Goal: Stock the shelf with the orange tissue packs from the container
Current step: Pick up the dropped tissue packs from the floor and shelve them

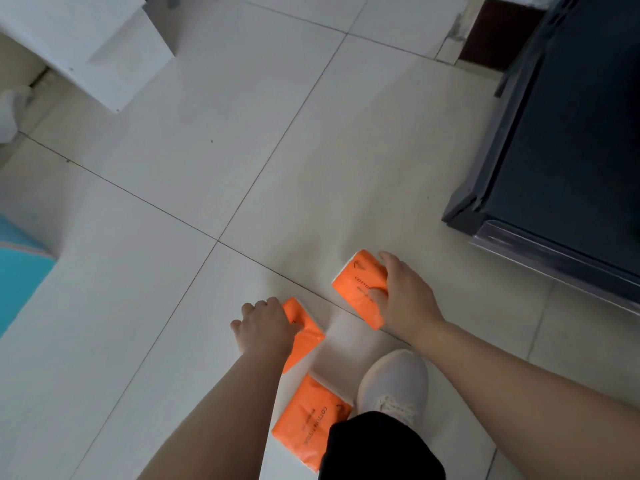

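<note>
The left hand (266, 327) curls its fingers over the left orange pack (306, 332), whose glossy wrap is creased; the right hand (405, 296) clasps the right orange pack (358, 289), thumb on its printed face, with dark lettering and a white end showing at its far left edge. Both packs are low over the tiled floor (207, 168), near the middle; whether they touch it I cannot tell. The third orange pack (306, 422) lies flat on the floor, nearest, just beside a pale shoe (393, 382); the dark container (571, 133) stands far right, well apart.
</note>
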Tool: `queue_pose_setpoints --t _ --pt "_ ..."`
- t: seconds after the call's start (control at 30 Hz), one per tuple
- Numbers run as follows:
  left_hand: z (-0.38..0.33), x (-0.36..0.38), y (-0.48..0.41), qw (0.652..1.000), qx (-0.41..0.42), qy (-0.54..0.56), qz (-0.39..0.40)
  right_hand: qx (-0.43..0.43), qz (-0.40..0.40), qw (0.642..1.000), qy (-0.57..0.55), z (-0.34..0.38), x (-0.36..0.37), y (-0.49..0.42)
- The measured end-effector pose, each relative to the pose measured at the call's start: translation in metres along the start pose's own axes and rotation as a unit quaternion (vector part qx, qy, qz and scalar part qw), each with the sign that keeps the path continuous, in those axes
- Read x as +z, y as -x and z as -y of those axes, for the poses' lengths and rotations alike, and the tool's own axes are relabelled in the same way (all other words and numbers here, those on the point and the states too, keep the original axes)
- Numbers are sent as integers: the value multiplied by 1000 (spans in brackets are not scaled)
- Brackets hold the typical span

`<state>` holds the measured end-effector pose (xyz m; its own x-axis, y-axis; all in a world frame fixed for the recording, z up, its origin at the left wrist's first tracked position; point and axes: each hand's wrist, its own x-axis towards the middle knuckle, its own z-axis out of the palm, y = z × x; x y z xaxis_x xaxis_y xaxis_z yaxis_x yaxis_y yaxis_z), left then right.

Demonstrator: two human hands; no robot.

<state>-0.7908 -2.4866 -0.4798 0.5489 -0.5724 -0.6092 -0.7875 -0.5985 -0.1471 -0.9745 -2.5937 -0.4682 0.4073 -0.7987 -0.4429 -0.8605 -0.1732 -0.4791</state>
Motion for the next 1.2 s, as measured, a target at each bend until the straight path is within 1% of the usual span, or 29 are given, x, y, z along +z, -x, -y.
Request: queue_pose_setpoints --t 0.1,0.2,0.23,0.3,0.33,0.37,0.4,0.43,0.47,0.5,0.53,0.57,0.6,0.63,0.67,0.73,0.8,0.87,0.93,1.0,1.1,1.17,1.2 --pt "3 1 1 999 11 -21 33 13 9 999 -32 4 -6 3" --pt "3 -1 3 999 17 -3 40 19 9 998 -52 5 -10 8" --pt "1 -3 4 999 17 12 37 30 1 997 -74 4 -8 8" --pt "-5 -7 4 998 7 57 19 87 -1 992 -96 -1 -4 3" --pt "-8 -8 3 997 -1 79 9 126 12 989 -75 -4 -2 1" --pt "-11 -10 3 995 -8 95 0 158 34 986 -27 -7 -1 -1" --pt "-13 -11 3 995 -14 103 -9 165 45 984 47 -10 0 -3" --pt "-15 -11 3 994 -17 108 -15 135 33 982 128 -10 0 -4" --pt "-15 -11 2 993 -17 113 -19 71 7 979 191 -9 -1 -8" --pt "-16 -10 1 992 -16 120 -20 -10 -4 975 224 -6 -2 -13" --pt "-16 -9 -1 991 -16 131 -15 -86 16 966 245 -1 -2 -19" --pt "-15 -9 -2 989 -14 145 -4 -147 52 951 266 5 -2 -25" --pt "-14 -7 -4 987 -10 160 11 -189 92 932 295 11 0 -31" --pt "-13 -6 -6 984 -8 178 28 -207 122 914 326 16 2 -35" --pt "-11 -5 -6 979 -6 200 46 -208 135 903 351 19 5 -39" --pt "-7 -3 -6 967 6 246 69 -183 122 899 379 20 10 -41" --pt "-4 -1 -4 959 23 279 53 -165 126 890 406 19 9 -38" --pt "-1 -1 -3 952 34 302 21 -142 171 884 411 14 5 -33" --pt "-1 -4 -1 952 49 303 -6 -113 212 893 380 7 0 -25" --pt "-4 -10 1 953 64 297 -13 -94 207 917 328 2 -5 -18" --pt "-13 -16 2 950 57 308 -8 -75 129 956 253 -1 -15 -7" --pt "-17 -19 1 935 16 355 0 -67 69 967 235 -3 -21 -1" --pt "-18 -19 0 938 -5 346 2 -62 56 969 233 -5 -22 1"
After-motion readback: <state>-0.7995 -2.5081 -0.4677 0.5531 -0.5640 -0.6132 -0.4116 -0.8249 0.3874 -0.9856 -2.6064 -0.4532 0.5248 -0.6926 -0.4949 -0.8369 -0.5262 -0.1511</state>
